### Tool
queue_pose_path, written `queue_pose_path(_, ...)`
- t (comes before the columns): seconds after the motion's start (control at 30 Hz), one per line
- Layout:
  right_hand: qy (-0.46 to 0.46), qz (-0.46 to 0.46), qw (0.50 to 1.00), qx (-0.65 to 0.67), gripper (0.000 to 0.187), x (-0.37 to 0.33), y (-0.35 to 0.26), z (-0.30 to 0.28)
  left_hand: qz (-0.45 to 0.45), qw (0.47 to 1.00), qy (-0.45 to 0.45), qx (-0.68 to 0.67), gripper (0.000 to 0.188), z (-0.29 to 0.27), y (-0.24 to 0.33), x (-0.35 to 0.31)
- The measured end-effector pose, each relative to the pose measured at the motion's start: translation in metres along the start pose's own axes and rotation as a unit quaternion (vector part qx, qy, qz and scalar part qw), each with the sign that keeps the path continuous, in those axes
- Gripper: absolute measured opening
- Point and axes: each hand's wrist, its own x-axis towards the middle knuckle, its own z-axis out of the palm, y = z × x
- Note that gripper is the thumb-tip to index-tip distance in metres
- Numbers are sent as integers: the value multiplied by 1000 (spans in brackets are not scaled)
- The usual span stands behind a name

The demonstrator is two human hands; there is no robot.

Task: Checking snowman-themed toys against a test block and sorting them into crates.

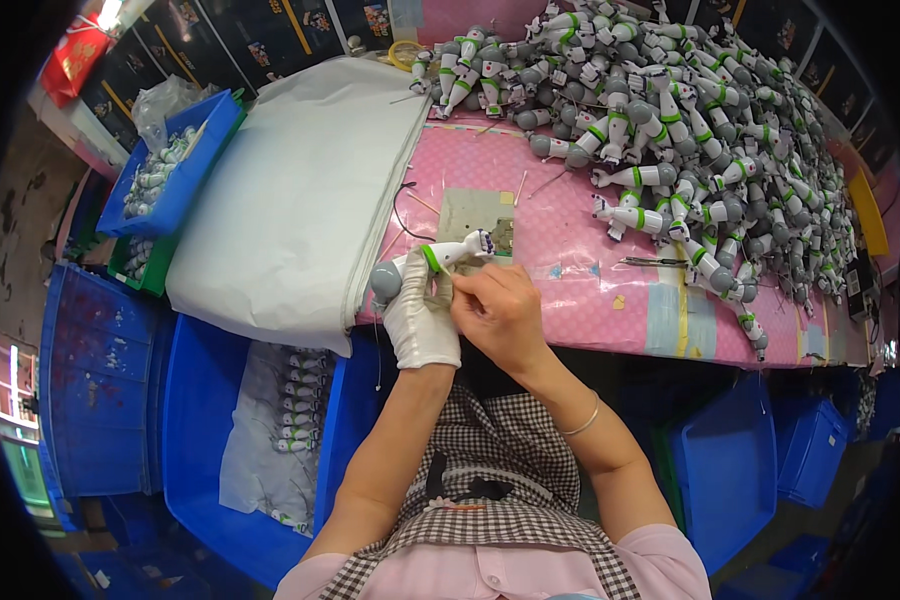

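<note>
My left hand [420,325], in a white glove, is wrapped round a toy figure's arm [457,250]. This arm is white with a green band, a grey ball shoulder at its left end and a small fist at its right end. Close against the green band, my bare right hand [500,308] has its fingers pinched together. Something thin and pale shows at those fingertips, too small to name. Just beyond both hands, a grey metal plate [460,212] lies on the pink table cover [560,230].
Many more toy arms [660,120] are heaped across the back right. Tweezers [655,262] lie before the heap. White paper sheets [290,180] cover the left side. Blue bins hold toy parts: a small bin [202,150] at far left, a large bin [195,440] below the table edge.
</note>
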Motion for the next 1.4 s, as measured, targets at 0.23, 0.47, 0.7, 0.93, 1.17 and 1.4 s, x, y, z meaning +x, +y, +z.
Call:
queue_pose_path(0.23,47,93,982,-161,5,-11,60,-64,32,985,-167,20,40,-7,45,6)
queue_pose_path(0.47,-1,12,941,-338,11,-8,61,-62,-185,941,-266,-95,48,-13,64,9)
queue_pose_path(0.7,-30,432,827,358,27,19,36,-47,-380,881,-276,-65,56,-23,42,-15)
queue_pose_path(0.93,86,457,667,582,27,9,42,-57,-441,869,-224,0,61,-36,32,-37)
queue_pose_path(1.17,-8,485,736,473,20,-3,64,-64,-449,861,-220,89,54,-39,21,-45)
queue_pose_path(1.4,-117,294,946,71,14,2,69,-46,-241,850,-279,375,30,-22,21,-39)
